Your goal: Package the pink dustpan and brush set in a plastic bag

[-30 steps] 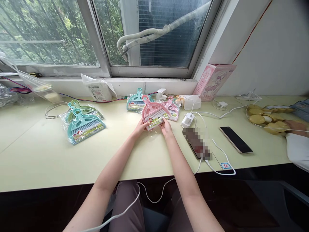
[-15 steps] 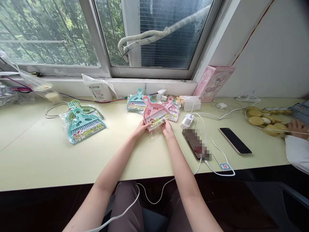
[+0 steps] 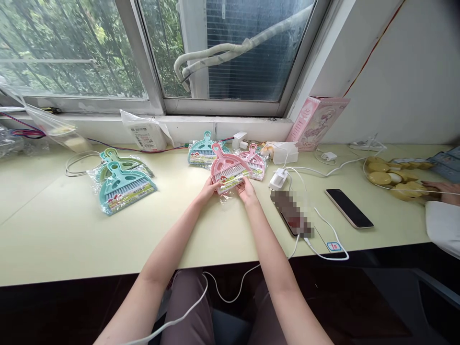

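Note:
Between my two hands is a pink dustpan and brush set (image 3: 230, 166) in clear wrap, tilted, with a printed label along its lower edge. My left hand (image 3: 209, 189) grips its lower left corner. My right hand (image 3: 246, 190) holds the lower right side, thumb on the front. Just behind it lies a second pink dustpan set (image 3: 254, 162), and to the left of that a teal dustpan set (image 3: 204, 152). Farther left, another teal dustpan set (image 3: 124, 191) overlaps a green one (image 3: 124, 165), both wrapped.
Right of my hands are a charger (image 3: 278, 179), a phone (image 3: 287, 211) on a white cable and a second phone (image 3: 349, 208). A pink box (image 3: 318, 124) stands at the back. At far right, another person's hand (image 3: 443, 190) is by yellow round items (image 3: 390, 178).
The held pink set has shifted very slightly left, with both hands still on it. At far right, the other person's hand has changed position by the yellow items.

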Available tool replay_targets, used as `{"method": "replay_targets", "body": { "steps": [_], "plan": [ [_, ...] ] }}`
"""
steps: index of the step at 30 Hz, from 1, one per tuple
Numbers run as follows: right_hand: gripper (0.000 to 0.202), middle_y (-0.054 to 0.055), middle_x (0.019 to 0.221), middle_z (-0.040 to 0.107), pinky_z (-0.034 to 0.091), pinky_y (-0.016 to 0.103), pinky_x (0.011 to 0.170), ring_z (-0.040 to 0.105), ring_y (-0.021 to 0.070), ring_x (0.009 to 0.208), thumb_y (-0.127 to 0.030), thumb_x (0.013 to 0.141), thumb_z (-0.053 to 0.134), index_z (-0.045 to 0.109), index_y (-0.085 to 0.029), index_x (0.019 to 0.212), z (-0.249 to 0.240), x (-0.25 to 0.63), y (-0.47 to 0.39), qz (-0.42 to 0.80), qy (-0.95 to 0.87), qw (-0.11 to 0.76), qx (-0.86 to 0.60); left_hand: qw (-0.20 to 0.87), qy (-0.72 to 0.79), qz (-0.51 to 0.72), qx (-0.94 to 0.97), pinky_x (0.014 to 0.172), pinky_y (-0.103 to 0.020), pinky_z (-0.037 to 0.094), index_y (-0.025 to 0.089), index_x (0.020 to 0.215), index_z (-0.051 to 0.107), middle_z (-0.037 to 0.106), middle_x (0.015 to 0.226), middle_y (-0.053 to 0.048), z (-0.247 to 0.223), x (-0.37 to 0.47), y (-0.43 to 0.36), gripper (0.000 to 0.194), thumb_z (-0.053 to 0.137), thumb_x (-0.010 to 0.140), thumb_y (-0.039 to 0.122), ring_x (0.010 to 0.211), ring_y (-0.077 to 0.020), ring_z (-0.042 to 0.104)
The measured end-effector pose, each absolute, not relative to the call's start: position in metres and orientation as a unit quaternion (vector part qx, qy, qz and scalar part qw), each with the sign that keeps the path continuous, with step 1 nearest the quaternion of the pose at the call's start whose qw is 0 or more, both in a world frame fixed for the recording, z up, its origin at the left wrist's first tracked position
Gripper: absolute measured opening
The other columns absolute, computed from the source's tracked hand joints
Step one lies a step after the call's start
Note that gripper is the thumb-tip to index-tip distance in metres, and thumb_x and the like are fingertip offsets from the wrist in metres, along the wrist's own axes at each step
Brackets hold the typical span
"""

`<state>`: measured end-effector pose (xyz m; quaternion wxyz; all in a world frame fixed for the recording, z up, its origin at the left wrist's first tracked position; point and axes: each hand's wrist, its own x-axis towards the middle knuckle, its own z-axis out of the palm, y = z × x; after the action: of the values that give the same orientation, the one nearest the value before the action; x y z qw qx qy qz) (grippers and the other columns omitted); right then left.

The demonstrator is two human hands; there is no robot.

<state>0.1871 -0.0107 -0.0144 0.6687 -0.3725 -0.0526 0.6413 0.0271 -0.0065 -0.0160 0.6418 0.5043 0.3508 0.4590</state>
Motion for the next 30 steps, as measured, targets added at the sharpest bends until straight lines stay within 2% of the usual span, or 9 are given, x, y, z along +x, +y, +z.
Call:
{"method": "replay_targets", "body": {
  "steps": [6, 9, 12, 14, 17, 20, 24, 27, 30],
  "plan": [
    [0.019, 0.007, 0.083, 0.072, 0.060, 0.023, 0.075, 0.071, 0.0131, 0.080, -0.015, 0.091, 0.045, 0.063, -0.014, 0.088, -0.006, 0.206, -0.012, 0.658, -0.101, 0.660, -0.349, 0.619, 0.406, 0.497, 0.453, 0.046, -0.024, 0.052, 0.014, 0.111, 0.057, 0.070, 0.098, -0.009, -0.016, 0.008, 0.009, 0.047, 0.068, 0.066, 0.017, 0.062, -0.0168, 0.066],
    [0.025, 0.006, 0.096, 0.072, 0.058, 0.022, 0.078, 0.070, 0.0108, 0.080, -0.010, 0.083, 0.046, 0.064, -0.016, 0.099, -0.008, 0.221, -0.013, 0.521, -0.139, 0.731, -0.418, 0.606, 0.422, 0.564, 0.371, 0.044, -0.021, 0.051, 0.012, 0.107, 0.058, 0.070, 0.087, -0.006, -0.011, -0.013, 0.019, 0.042, 0.064, 0.065, 0.012, 0.057, -0.0134, 0.063],
    [0.049, 0.003, 0.115, 0.068, 0.055, 0.021, 0.076, 0.067, 0.0084, 0.080, -0.004, 0.073, 0.051, 0.061, -0.023, 0.117, -0.011, 0.225, -0.015, 0.348, -0.248, 0.743, -0.515, 0.615, 0.408, 0.608, 0.293, 0.041, -0.017, 0.048, 0.011, 0.101, 0.058, 0.067, 0.077, -0.003, -0.002, -0.036, 0.024, 0.033, 0.060, 0.068, 0.009, 0.052, -0.0098, 0.060],
    [0.061, 0.004, 0.124, 0.063, 0.054, 0.021, 0.076, 0.065, 0.0094, 0.085, -0.004, 0.068, 0.057, 0.058, -0.026, 0.125, -0.009, 0.220, -0.017, 0.306, -0.340, 0.718, -0.525, 0.642, 0.406, 0.593, 0.267, 0.038, -0.014, 0.046, 0.011, 0.100, 0.057, 0.066, 0.073, -0.002, 0.003, -0.046, 0.024, 0.030, 0.059, 0.070, 0.009, 0.048, -0.0087, 0.058],
    [0.066, 0.004, 0.128, 0.061, 0.053, 0.021, 0.075, 0.062, 0.0122, 0.095, -0.010, 0.067, 0.067, 0.056, -0.030, 0.129, 0.000, 0.209, -0.023, 0.310, -0.423, 0.707, -0.474, 0.687, 0.411, 0.529, 0.282, 0.035, -0.013, 0.044, 0.013, 0.100, 0.058, 0.065, 0.069, -0.002, 0.003, -0.052, 0.021, 0.027, 0.059, 0.073, 0.009, 0.046, -0.0086, 0.057],
    [0.059, 0.003, 0.124, 0.063, 0.051, 0.020, 0.075, 0.060, 0.0140, 0.102, -0.016, 0.067, 0.073, 0.062, -0.032, 0.123, 0.008, 0.205, -0.028, 0.322, -0.471, 0.696, -0.436, 0.707, 0.404, 0.469, 0.341, 0.042, -0.017, 0.051, 0.012, 0.100, 0.060, 0.069, 0.077, -0.006, -0.002, -0.046, 0.018, 0.027, 0.062, 0.074, 0.009, 0.053, -0.0114, 0.062],
    [0.027, 0.003, 0.116, 0.066, 0.051, 0.023, 0.079, 0.058, 0.0165, 0.106, -0.024, 0.068, 0.076, 0.075, -0.028, 0.095, 0.006, 0.211, -0.029, 0.334, -0.514, 0.663, -0.430, 0.719, 0.402, 0.415, 0.387, 0.047, -0.021, 0.054, 0.009, 0.105, 0.059, 0.069, 0.078, -0.009, -0.006, -0.038, 0.016, 0.032, 0.064, 0.073, 0.011, 0.059, -0.0151, 0.066],
    [0.010, 0.003, 0.114, 0.065, 0.050, 0.026, 0.083, 0.056, 0.0180, 0.110, -0.027, 0.068, 0.077, 0.076, -0.026, 0.078, 0.000, 0.216, -0.027, 0.310, -0.511, 0.665, -0.448, 0.721, 0.402, 0.401, 0.398, 0.043, -0.021, 0.051, 0.008, 0.111, 0.057, 0.069, 0.078, -0.009, -0.004, -0.037, 0.013, 0.038, 0.064, 0.073, 0.012, 0.054, -0.0148, 0.064],
    [0.007, 0.003, 0.110, 0.065, 0.048, 0.029, 0.091, 0.054, 0.0184, 0.113, -0.027, 0.067, 0.079, 0.074, -0.025, 0.071, -0.003, 0.216, -0.027, 0.298, -0.501, 0.671, -0.458, 0.721, 0.392, 0.400, 0.407, 0.047, -0.022, 0.054, 0.008, 0.111, 0.056, 0.070, 0.084, -0.009, -0.002, -0.038, 0.012, 0.040, 0.065, 0.072, 0.010, 0.060, -0.0158, 0.067]
  ]
}}
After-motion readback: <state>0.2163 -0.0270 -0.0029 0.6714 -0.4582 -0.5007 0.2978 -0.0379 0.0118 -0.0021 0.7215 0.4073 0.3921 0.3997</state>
